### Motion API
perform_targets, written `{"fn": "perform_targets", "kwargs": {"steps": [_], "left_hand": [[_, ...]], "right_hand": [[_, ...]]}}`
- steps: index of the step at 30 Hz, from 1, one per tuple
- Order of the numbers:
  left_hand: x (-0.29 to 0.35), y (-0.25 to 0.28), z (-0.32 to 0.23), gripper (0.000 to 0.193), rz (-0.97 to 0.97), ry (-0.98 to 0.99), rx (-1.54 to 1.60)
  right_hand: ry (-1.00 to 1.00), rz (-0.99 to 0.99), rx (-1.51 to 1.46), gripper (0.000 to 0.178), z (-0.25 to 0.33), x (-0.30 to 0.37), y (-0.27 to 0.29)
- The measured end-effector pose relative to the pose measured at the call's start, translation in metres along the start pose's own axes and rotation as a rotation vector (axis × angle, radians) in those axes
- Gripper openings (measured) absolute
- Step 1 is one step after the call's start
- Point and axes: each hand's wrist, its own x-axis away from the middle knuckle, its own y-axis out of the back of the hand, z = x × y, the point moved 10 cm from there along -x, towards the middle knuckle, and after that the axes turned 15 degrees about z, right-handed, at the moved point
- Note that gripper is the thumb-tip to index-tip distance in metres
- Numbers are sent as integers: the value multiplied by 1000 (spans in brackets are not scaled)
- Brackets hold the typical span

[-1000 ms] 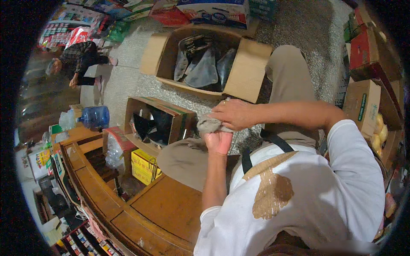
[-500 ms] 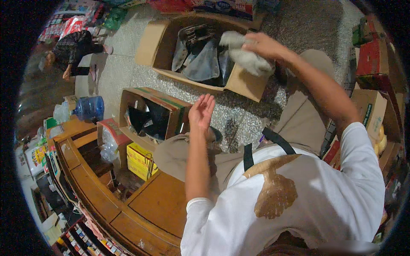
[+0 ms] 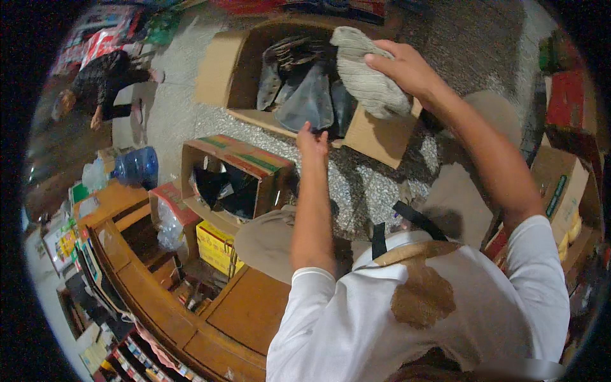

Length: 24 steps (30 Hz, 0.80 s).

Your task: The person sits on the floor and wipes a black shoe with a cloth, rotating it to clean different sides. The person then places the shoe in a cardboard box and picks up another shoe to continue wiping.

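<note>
Holding a soft grey cloth bundle [image 3: 369, 79] over the big open cardboard box [image 3: 382, 137], the right hand [image 3: 407, 67] pinches its top edge — it looks light and floppy — while the left hand [image 3: 312, 140] reaches out, fingers spread, holding nothing.

Seen from above, a person's right hand [image 3: 407, 67] clasps a bundled grey knitted cloth [image 3: 369, 79] over the near right edge of a large open cardboard box [image 3: 375, 137] standing on the speckled floor [image 3: 375, 184]. Their left hand [image 3: 312, 141], fingers loose and empty, reaches toward the grey plastic bags [image 3: 309, 95] inside it. A smaller open box [image 3: 238, 175] stands just left of that forearm.
</note>
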Motion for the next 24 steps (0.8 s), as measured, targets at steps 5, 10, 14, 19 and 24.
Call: {"fn": "perform_targets", "kwargs": {"steps": [5, 10, 14, 19, 24], "left_hand": [[-12, -9, -7, 51, 56, -164, 229], [19, -24, -11, 45, -186, -103, 393], [-16, 5, -14, 50, 37, -154, 556], [-3, -13, -35, 59, 35, -93, 376], [-5, 3, -42, 49, -9, -110, 257]], "right_hand": [[-67, 93, -228, 41, 19, 6, -10], [-88, 119, -364, 43, 19, 13, -9], [-110, 138, -344, 44, 30, 15, -16], [-103, 132, -398, 46, 19, 9, -14], [-90, 140, -393, 46, 24, 9, -17]]}}
